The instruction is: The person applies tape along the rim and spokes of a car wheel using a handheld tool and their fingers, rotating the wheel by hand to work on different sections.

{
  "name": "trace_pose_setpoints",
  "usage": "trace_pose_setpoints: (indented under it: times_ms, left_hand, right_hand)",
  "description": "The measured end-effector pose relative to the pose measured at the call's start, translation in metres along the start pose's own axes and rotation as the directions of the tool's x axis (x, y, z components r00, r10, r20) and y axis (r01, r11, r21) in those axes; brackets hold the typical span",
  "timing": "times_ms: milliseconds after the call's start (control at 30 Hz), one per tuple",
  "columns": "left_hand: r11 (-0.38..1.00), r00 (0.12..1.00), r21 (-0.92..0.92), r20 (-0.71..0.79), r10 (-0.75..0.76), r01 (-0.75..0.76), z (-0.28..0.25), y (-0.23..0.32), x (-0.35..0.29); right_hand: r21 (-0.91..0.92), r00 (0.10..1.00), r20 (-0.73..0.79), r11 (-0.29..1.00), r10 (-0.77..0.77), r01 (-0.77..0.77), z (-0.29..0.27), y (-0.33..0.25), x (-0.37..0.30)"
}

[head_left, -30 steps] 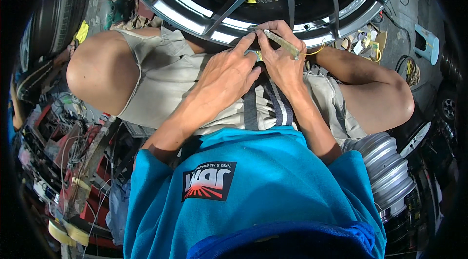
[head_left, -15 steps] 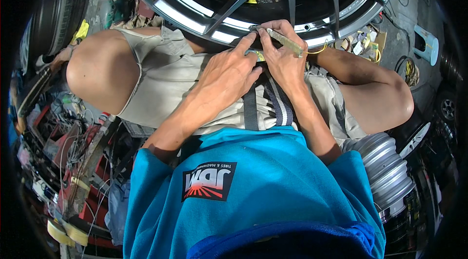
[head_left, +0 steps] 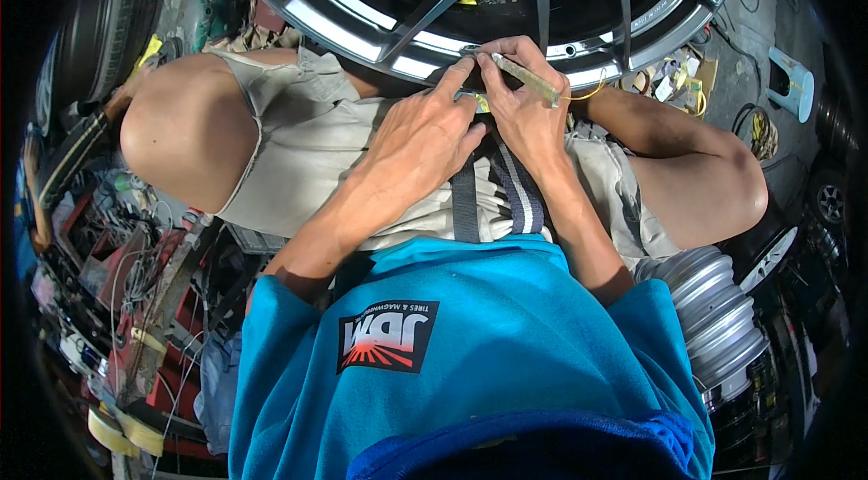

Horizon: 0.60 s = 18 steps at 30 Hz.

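Observation:
A large dark grey alloy wheel point(head_left: 411, 60) with a bright machined lip stands across my lap at the top of the view. My right hand point(head_left: 529, 105) is closed round a slim tool with a pale, worn handle point(head_left: 532, 82). Its dark tip points left to the wheel's near lip; the exact contact is too small to make out. Close beside that tip, my left hand point(head_left: 418, 136) reaches its index finger to the lip, thumb apart. A small yellow-green piece point(head_left: 482, 104) shows between my hands, partly hidden.
Silver wheel barrels point(head_left: 710, 313) lie at my right hip. Beyond my right knee is a light blue cut container point(head_left: 790, 84) on the floor. Cluttered red trays with wires point(head_left: 108, 254) fill the left side. A tyre point(head_left: 113, 14) stands at the upper left.
The tool has turned slightly in my right hand, while both hands stay at the same spot on the lip. At the far left, another person's limbs have shifted.

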<state>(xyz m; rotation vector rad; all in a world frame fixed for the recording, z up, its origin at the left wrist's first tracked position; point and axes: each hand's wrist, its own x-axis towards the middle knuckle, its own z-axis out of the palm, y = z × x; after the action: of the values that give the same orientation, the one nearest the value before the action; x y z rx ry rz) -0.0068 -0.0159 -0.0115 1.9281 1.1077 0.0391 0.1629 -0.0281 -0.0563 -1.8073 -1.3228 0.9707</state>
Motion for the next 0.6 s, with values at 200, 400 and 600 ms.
trace_pose_setpoints:
  times_ms: [200, 400, 600]
  left_hand:
    - [1.000, 1.000, -0.006, -0.007, 0.001, -0.001, 0.0010, -0.0002, 0.0002]
    - [1.000, 0.999, 0.004, -0.023, 0.030, -0.030, 0.0015, -0.0015, -0.0004]
    - [1.000, 1.000, 0.019, 0.008, -0.011, 0.011, 0.0022, 0.0004, 0.0004]
  right_hand:
    - [0.007, 1.000, -0.009, 1.000, -0.015, 0.015, 0.0005, -0.0006, -0.0002]
    - [0.017, 1.000, 0.003, 1.000, 0.005, -0.005, 0.0002, 0.0002, 0.0000]
    - [0.024, 0.999, 0.001, 0.999, 0.048, -0.048, 0.0018, -0.0017, -0.0006]
